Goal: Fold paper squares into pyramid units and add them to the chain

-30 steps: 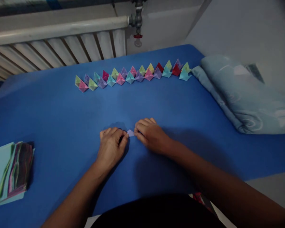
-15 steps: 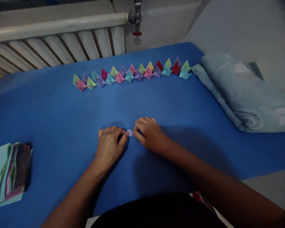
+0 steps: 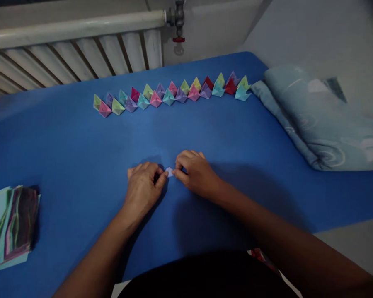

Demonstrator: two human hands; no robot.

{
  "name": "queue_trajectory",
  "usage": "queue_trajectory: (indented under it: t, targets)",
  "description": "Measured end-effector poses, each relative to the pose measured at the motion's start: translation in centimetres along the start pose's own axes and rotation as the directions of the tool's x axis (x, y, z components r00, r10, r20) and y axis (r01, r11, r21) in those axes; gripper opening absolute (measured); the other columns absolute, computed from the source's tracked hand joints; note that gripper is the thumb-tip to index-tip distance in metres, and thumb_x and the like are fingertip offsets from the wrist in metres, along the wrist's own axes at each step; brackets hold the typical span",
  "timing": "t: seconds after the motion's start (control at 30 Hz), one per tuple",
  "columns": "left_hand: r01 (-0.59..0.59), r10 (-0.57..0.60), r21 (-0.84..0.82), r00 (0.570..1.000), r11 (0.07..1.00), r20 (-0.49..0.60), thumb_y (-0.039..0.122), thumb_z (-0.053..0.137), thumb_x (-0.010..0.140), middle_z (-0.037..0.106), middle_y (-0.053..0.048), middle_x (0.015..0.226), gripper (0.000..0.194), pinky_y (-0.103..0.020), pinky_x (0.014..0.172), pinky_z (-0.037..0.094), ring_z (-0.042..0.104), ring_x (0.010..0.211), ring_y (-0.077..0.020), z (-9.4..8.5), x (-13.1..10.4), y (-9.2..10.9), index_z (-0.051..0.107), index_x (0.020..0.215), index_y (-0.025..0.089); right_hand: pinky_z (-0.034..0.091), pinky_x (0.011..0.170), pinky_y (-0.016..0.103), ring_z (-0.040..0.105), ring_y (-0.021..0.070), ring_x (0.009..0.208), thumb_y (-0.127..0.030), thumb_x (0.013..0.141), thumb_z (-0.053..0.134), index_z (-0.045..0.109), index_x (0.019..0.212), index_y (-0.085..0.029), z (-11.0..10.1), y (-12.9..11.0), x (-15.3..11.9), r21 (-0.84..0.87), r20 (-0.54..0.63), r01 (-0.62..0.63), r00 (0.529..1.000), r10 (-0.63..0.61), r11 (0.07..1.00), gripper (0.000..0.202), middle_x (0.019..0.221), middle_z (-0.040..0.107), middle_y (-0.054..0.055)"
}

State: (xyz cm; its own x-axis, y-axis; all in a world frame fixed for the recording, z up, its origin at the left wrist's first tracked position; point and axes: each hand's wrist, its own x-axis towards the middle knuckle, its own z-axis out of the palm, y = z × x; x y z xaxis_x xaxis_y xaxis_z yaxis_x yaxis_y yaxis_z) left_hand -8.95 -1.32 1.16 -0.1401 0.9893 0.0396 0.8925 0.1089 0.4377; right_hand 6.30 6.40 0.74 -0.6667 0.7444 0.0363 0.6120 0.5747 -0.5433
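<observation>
A small piece of folded lilac paper [image 3: 169, 171] lies low over the blue tabletop [image 3: 90, 153], between my two hands. My left hand [image 3: 145, 182] pinches its left end with thumb and forefinger, the other fingers curled. From the other side, my right hand [image 3: 193, 173] grips the right end between thumb and forefinger. Only the middle of the paper shows; its ends are hidden under my fingertips. Beyond my hands, folded paper boats [image 3: 168, 97] in pink, green, purple, blue, yellow and red stand in a long double row.
At the left edge lies a stack of coloured paper sheets [image 3: 15, 227]. A folded grey-green cloth [image 3: 311, 120] with swirl patterns rests on the right side. Behind the table are a white radiator [image 3: 81, 54] and a valve with a red handle [image 3: 178, 39].
Both hands keep their pinch on the lilac paper, and it shows slightly flatter between the fingertips. The whole view has shifted a little; the paper boats stand as before.
</observation>
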Motion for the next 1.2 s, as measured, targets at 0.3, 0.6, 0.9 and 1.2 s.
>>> queue_trajectory:
  t: [0.3,0.6,0.9,1.2]
  targets:
    - [-0.078,0.076,-0.026,0.996,0.997,-0.056,0.025,0.057,0.088,0.066,0.0,0.08,0.007,-0.038,0.078,0.037,0.059,0.078,-0.0182,0.3,-0.2,-0.5,0.062,0.086,0.021,0.027,0.077,0.033,0.05,0.0178,0.086,-0.021,0.092,0.052,0.07,0.099,-0.024,0.4,0.3,-0.5,-0.019,0.026,0.14,0.99,-0.139,0.99,0.019,0.095,0.064,0.004]
    - [-0.294,0.336,0.243,0.929,0.924,-0.153,0.017,0.039,0.096,0.067,-0.014,0.107,0.032,-0.039,0.076,0.044,0.058,0.091,-0.0241,1.4,-3.8,-1.1,0.063,0.118,0.014,0.028,0.079,0.033,0.051,0.0176,0.087,-0.022,0.092,0.053,0.071,0.097,-0.023,0.5,0.4,-0.4,-0.007,-0.011,0.153,0.988,-0.153,0.988,0.018,0.095,0.066,0.004]
    - [-0.313,0.367,0.363,0.926,0.878,-0.089,0.012,0.037,0.094,0.066,-0.018,0.114,0.036,-0.042,0.077,0.046,0.057,0.094,-0.0279,1.5,-4.4,-0.7,0.061,0.121,0.008,0.026,0.079,0.033,0.051,0.0173,0.087,-0.032,0.087,0.061,0.069,0.088,-0.022,0.8,0.0,-0.4,0.031,-0.068,0.114,0.991,-0.112,0.993,0.013,0.093,0.066,0.001]
    - [-0.227,0.275,0.421,0.96,0.878,-0.056,0.009,0.034,0.092,0.065,-0.017,0.117,0.038,-0.045,0.086,0.043,0.058,0.098,-0.0283,1.4,-4.4,1.2,0.059,0.121,0.007,0.027,0.08,0.033,0.051,0.018,0.089,-0.033,0.086,0.062,0.069,0.089,-0.023,0.9,-0.1,-0.1,0.024,-0.05,0.082,0.996,-0.081,0.996,0.012,0.094,0.067,0.001]
